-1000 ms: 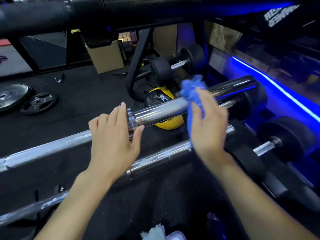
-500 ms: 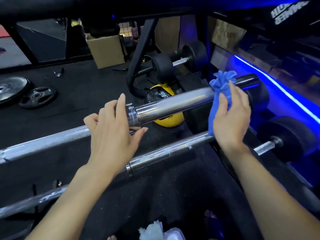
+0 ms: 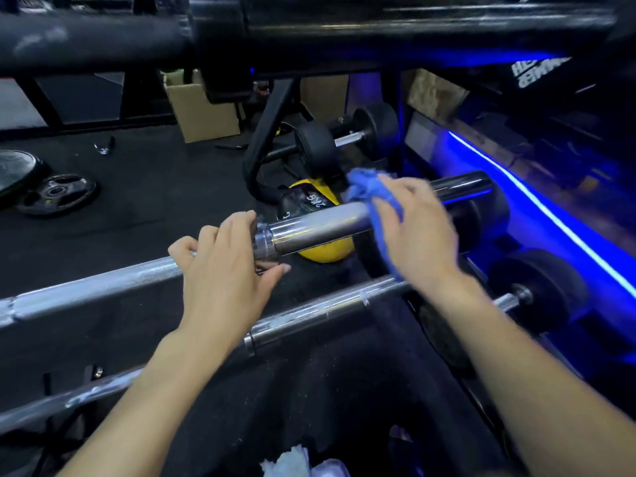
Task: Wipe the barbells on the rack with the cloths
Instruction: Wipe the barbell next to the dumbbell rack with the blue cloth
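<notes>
dark gym, gleaming chrome barbell [image 3: 320, 225]

Floor [image 3: 144, 187]: black rubber matting throughout. Two black weight plates [image 3: 55, 194] lie flat at far left. An open cardboard box [image 3: 203, 108] stands on the floor near the back, before dark-framed glass panels [image 3: 79, 98]. Black dumbbells [image 3: 347, 136] rest behind a yellow medicine ball [image 3: 327, 253]. A blue LED strip [image 3: 537, 208] runs diagonally along the right side, tinting adjacent surfaces.
</notes>
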